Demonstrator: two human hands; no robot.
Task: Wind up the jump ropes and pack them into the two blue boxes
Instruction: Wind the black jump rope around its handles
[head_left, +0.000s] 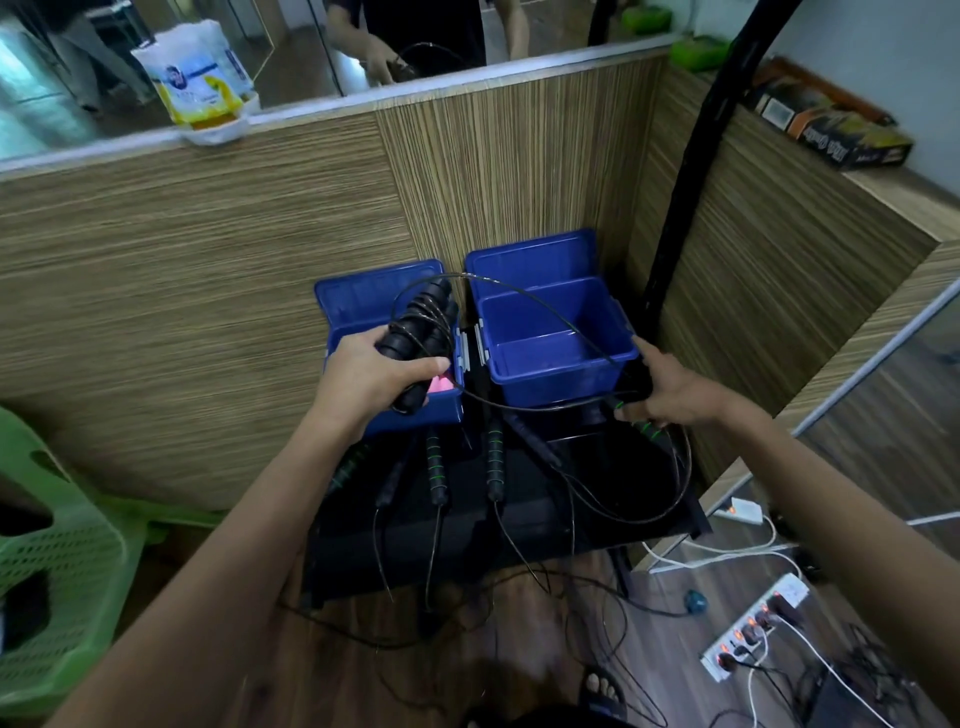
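Winding step, head view. Left hand gripping pair of black handles with several turns of cord already wrapped, held above left blue box. Right hand curled round slack cord near right blue box, lid open, seemingly empty. Keep cord taut, lay turns side by side, feed slack steadily. More ropes lying unwound on black table.

A green plastic chair with a perforated seat stands at the left. On the wood-grain partition's ledge sits a white and yellow bag – beyond it, a mirror. A dark printed box lies on the right ledge. On the floor – a white power strip with lit switches and white cables.
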